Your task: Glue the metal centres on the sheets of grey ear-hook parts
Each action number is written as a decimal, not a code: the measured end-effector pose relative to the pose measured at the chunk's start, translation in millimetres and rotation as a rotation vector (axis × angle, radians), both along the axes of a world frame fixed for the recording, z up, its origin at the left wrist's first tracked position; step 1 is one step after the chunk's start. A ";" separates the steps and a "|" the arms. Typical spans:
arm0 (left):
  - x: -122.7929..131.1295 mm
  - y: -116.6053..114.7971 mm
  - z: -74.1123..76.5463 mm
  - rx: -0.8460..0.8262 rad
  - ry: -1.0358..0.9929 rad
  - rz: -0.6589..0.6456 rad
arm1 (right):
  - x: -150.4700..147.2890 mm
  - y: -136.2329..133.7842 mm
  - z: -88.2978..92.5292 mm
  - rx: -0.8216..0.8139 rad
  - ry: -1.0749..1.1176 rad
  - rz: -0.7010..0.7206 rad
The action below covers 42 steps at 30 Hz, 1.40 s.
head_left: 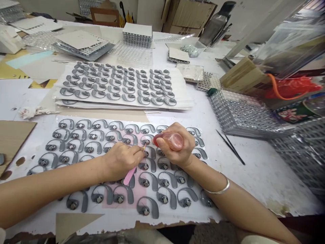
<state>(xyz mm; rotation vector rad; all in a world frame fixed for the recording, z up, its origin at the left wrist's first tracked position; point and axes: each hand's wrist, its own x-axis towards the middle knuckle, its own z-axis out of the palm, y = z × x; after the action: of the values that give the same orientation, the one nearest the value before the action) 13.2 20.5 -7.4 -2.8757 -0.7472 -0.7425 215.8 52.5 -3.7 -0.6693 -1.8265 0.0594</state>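
Note:
My left hand [123, 160] is closed around a thin pink stick [130, 176], its yellowish tip touching a grey ear-hook part [146, 140] on the near white sheet [38, 217]. My right hand [175, 147] is wrapped round a small clear reddish bottle [170, 140] lying sideways, its nozzle pointing left toward the stick's tip. A silver bangle [220, 189] circles the right wrist. Rows of grey ear-hook parts [148, 206] cover the sheet under both hands.
A second sheet of grey hooks [119, 84] lies farther back. Black tweezers [230, 146] rest to the right. Clear blister trays [241, 113] stand at the right, stacked trays [137, 35] and cardboard boxes [189, 15] at the back. Crumpled tissue [34, 111] lies at the left.

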 end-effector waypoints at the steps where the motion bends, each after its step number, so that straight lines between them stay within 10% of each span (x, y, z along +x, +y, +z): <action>1: -0.7 0.6 -0.5 -0.017 -0.003 -0.004 | 0.2 -0.1 -0.2 0.001 0.000 0.004; 42: -10.9 18.5 0.5 -0.422 -0.274 -0.047 | 2.1 -1.0 -0.5 -0.045 0.054 0.010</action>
<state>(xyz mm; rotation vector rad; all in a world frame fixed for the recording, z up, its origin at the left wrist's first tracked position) 2.3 39.0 -6.9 -3.2086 -0.9746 -1.1252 217.9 51.6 -4.2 -0.6842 -1.7813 0.1239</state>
